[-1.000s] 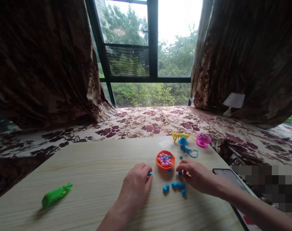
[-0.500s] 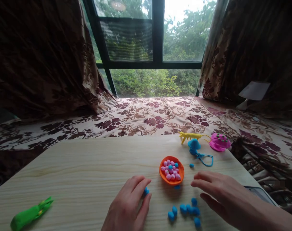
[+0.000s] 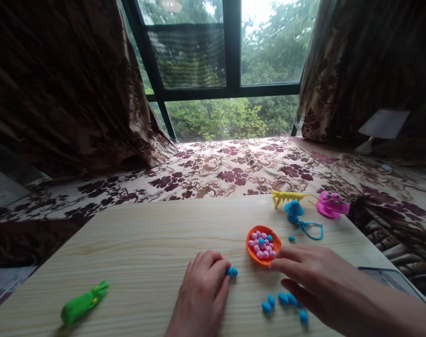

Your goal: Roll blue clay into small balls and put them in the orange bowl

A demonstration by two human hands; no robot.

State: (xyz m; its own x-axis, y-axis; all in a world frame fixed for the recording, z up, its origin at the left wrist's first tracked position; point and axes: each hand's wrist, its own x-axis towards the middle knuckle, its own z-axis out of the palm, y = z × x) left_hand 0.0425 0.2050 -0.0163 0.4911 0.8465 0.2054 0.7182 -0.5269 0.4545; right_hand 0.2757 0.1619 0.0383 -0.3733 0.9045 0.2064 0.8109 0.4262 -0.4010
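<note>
My left hand is closed on small blue clay balls, pinched between thumb and index finger above the table. To the right stands an orange clay bowl holding many pink balls and a couple of blue ones. My right hand is open, palm down, thumb apart from the fingers; its fingertips are at the bowl's right front rim, though I cannot tell if they touch. Several loose blue balls lie in front of the bowl, partly hidden by this hand. One more blue ball lies behind it.
A green clay figure lies at the left of the wooden table. At the far right are a yellow clay piece, a blue mushroom-like piece with a loop, and a pink dotted piece. A phone lies at the right edge.
My right hand came away from the loose blue balls and moved left to the bowl's rim. My left hand keeps its pinch; two blue balls now show there. The view tilted downward.
</note>
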